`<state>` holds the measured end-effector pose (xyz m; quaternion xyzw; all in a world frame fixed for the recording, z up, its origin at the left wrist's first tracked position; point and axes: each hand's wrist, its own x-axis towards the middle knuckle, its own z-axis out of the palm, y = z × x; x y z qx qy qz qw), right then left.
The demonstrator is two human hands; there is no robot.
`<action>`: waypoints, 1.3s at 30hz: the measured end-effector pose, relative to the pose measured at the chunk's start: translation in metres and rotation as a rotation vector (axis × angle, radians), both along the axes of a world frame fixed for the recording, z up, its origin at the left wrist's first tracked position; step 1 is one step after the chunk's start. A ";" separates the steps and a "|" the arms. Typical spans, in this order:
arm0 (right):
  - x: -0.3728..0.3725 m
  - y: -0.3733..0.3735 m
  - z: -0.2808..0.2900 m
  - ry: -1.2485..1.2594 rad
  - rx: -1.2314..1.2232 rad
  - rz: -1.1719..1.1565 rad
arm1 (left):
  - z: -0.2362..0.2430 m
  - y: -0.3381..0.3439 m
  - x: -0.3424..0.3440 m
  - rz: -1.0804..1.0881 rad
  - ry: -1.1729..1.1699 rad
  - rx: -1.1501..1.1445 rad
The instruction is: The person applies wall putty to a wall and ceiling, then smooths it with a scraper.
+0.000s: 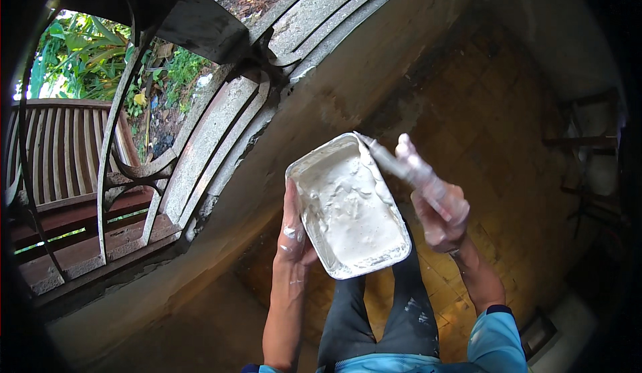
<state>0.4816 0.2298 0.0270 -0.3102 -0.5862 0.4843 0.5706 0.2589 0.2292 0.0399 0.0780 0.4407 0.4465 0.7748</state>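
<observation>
A rectangular tub (309,239) with a white, smeared rim is held up in front of my legs. Thick white paste (354,222) covers its bottom and clings in lumps to the right wall. My left hand (292,229) grips the tub's left side, with the thumb along the wall and the other fingers hidden underneath. In my right hand (438,216) is a putty knife (391,162) coated in white, slightly blurred. Its tip reaches the tub's far right corner. One finger of that hand sticks out, covered in paste, and white spots mark my left hand too.
To the left runs a wall with a stone ledge (214,122) and a curved metal grille (110,132). A slatted wooden bench (60,152) and plants show beyond it. Yellowish floor tiles (495,192) lie below. At the far right stands a dark wooden frame (588,141).
</observation>
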 end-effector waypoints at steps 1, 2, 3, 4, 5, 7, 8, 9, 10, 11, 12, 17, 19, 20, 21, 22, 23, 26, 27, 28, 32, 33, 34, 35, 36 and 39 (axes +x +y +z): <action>0.006 0.003 0.004 -0.267 0.092 0.014 | -0.001 0.001 0.003 0.007 -0.012 -0.010; 0.010 0.009 0.011 -0.534 0.182 0.030 | -0.003 0.002 0.005 0.014 -0.024 -0.020; 0.008 0.019 0.009 -0.441 0.283 0.135 | -0.002 0.003 0.006 0.014 -0.022 -0.021; 0.008 0.020 0.006 -0.439 0.282 0.135 | -0.001 0.005 0.007 -0.002 -0.019 -0.020; 0.008 0.021 0.000 -0.471 0.301 0.143 | -0.001 0.006 0.008 -0.018 -0.015 -0.019; 0.011 0.024 -0.008 -0.532 0.335 0.165 | -0.004 0.006 0.008 -0.025 -0.006 -0.022; 0.013 0.026 -0.015 -0.531 0.335 0.164 | -0.005 0.006 0.008 -0.033 0.002 -0.026; 0.014 0.027 -0.023 -0.525 0.328 0.152 | -0.007 0.006 0.009 -0.033 0.002 -0.027; 0.016 0.028 -0.030 -0.519 0.320 0.139 | -0.008 0.006 0.010 -0.038 0.009 -0.029; 0.017 0.029 -0.036 -0.471 0.294 0.145 | -0.010 0.006 0.012 -0.042 0.015 -0.031; 0.017 0.031 -0.041 -0.470 0.294 0.144 | -0.011 0.006 0.012 -0.043 0.016 -0.032; 0.003 0.019 -0.076 -0.100 -0.303 -0.005 | -0.013 0.014 0.018 -0.013 -0.018 -0.015; 0.000 0.013 -0.106 0.196 -0.600 -0.043 | -0.009 0.018 0.023 -0.012 0.019 -0.033; -0.007 0.012 -0.121 0.608 -0.764 -0.023 | -0.009 0.019 0.025 -0.006 0.062 -0.057; -0.005 0.012 -0.142 0.755 -0.864 -0.027 | -0.005 0.020 0.027 -0.007 0.064 -0.055; 0.001 0.015 -0.163 0.896 -0.961 -0.036 | -0.002 0.021 0.030 0.002 0.080 -0.055; 0.001 0.024 -0.177 1.026 -1.022 -0.103 | -0.001 0.022 0.030 0.011 0.100 -0.057; 0.046 0.060 -0.242 1.064 -1.110 -0.250 | -0.003 0.025 0.038 0.086 0.078 -0.077; 0.060 0.084 -0.250 1.020 -1.092 -0.394 | -0.005 0.026 0.040 0.097 0.122 -0.072; 0.073 0.115 -0.253 0.976 -1.067 -0.534 | -0.010 0.026 0.039 0.124 0.081 -0.077; 0.094 0.241 -0.194 0.490 -0.414 -0.902 | -0.012 0.030 0.040 0.219 0.081 -0.093; 0.100 0.261 -0.195 0.194 -0.350 -0.998 | -0.016 0.031 0.041 0.240 0.040 -0.073; 0.104 0.277 -0.194 -0.108 -0.279 -1.081 | -0.021 0.031 0.041 0.260 -0.004 -0.054; 0.101 0.294 -0.195 -0.042 -0.118 -1.020 | -0.024 0.031 0.040 0.254 -0.010 -0.053; 0.086 0.297 -0.194 -0.235 -0.224 -0.964 | -0.025 0.031 0.037 0.259 0.002 -0.055; 0.014 0.281 -0.161 -0.228 -0.100 -0.856 | -0.021 0.038 0.037 0.388 0.114 -0.121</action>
